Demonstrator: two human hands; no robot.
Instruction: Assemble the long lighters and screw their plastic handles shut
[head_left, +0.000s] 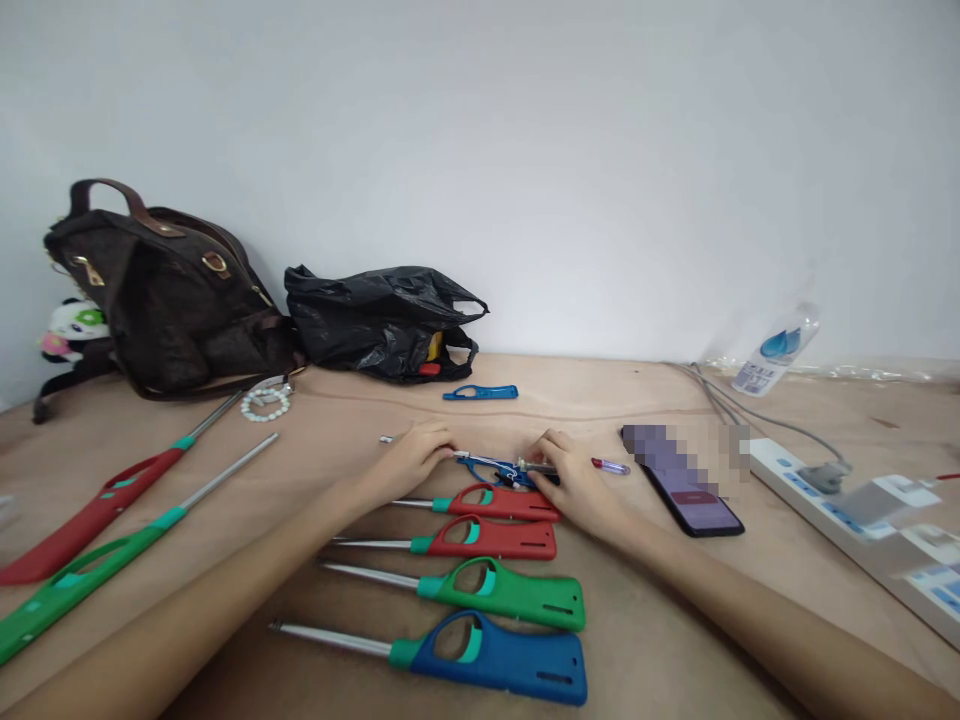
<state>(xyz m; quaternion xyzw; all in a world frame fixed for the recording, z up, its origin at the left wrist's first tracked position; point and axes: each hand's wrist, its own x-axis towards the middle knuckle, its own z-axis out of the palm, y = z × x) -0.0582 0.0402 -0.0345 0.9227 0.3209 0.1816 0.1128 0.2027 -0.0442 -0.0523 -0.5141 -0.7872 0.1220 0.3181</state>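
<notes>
My left hand (421, 452) pinches the thin metal rod at the left end of an opened blue lighter (480, 468). At the lighter's right end, my right hand (574, 475) has its fingers curled around small inner parts, too small to make out. A loose blue shell half (480, 392) lies behind my hands. Nearer to me, two red lighters (495, 500) (491, 539), a green lighter (517, 592) and a blue lighter (506, 660) lie in a row, their metal tubes pointing left. A small red and clear piece (610, 466) rests right of my right hand.
Another red lighter (101, 505) and another green lighter (97, 570) lie at the left. A dark bag (180, 310), a bracelet (265, 403) and a black plastic bag (375, 320) are behind. Rightward are a phone (697, 495), a power strip (817, 510) and a bottle (776, 350).
</notes>
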